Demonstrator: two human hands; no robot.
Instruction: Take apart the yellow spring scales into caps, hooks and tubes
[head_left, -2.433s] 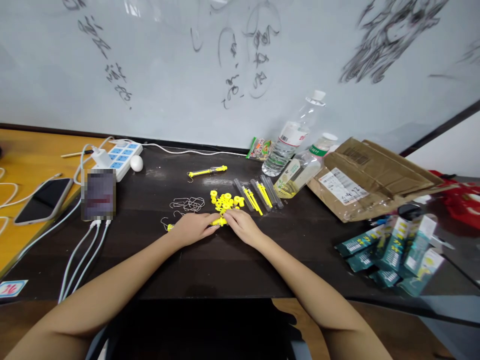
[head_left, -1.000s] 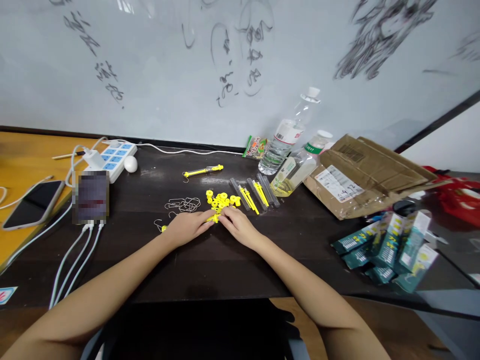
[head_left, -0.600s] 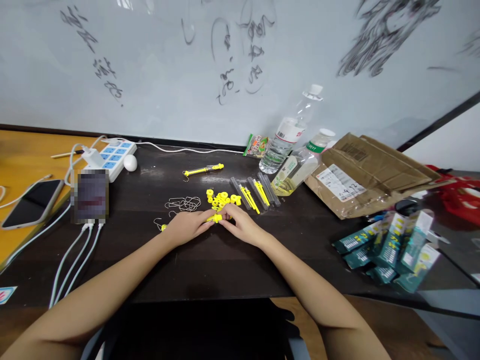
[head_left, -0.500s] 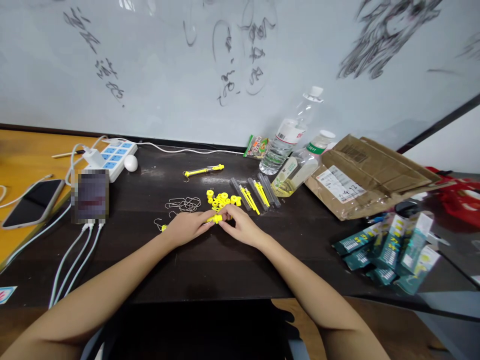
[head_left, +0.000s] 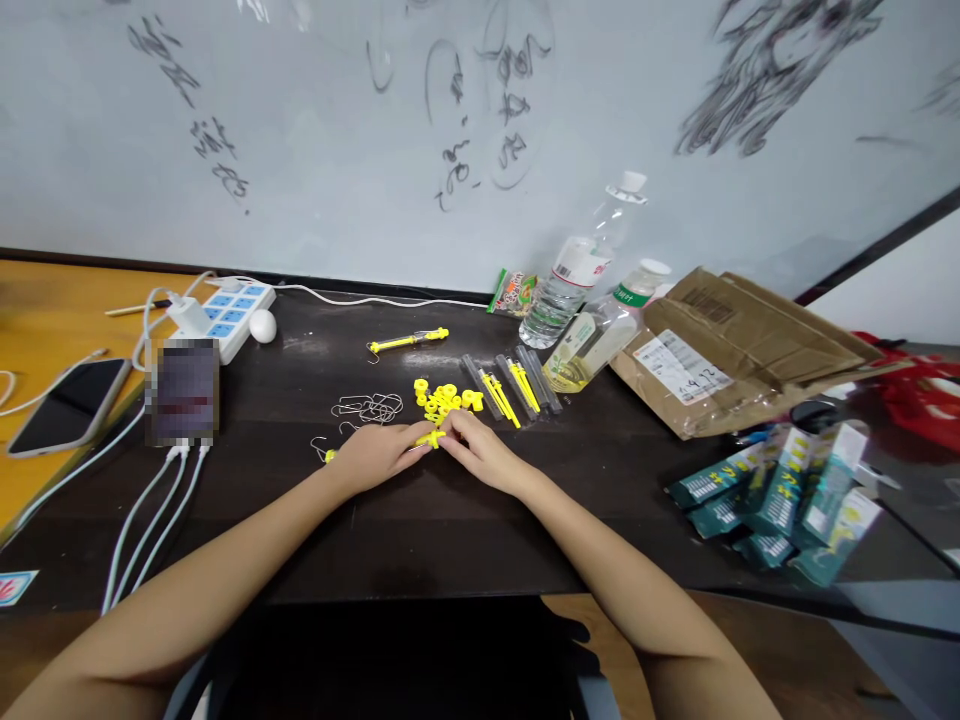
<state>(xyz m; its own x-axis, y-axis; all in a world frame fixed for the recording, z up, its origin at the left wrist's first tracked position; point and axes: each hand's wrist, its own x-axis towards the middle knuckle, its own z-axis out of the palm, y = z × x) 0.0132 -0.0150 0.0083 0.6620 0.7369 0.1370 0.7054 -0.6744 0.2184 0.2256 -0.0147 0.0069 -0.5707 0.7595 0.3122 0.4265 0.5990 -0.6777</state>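
Observation:
My left hand [head_left: 373, 456] is closed around the tube of a spring scale [head_left: 431, 439] with yellow fittings. Its hooked end with a yellow cap sticks out on the left, beyond my palm. At the other end, the fingers of my right hand [head_left: 480, 452] pinch the yellow end piece, and the two hands almost meet. Just behind them lies a heap of small yellow plastic caps [head_left: 442, 398]. Bent metal hooks [head_left: 367, 407] rest behind my left hand. Farther back is another spring scale [head_left: 409, 341], with a hook at its left end.
Clear tubes [head_left: 551, 383] and yellow rods [head_left: 499, 400] lie right of the caps. Two bottles [head_left: 559, 300], a snack packet [head_left: 514, 292], a cardboard parcel [head_left: 720, 345] and green boxes [head_left: 784, 480] are farther right. At left are a power strip [head_left: 240, 318], cables and a phone [head_left: 67, 405].
The fingers of my right hand have shifted slightly at the yellow end piece, and less of it shows between the hands. My left hand keeps its hold.

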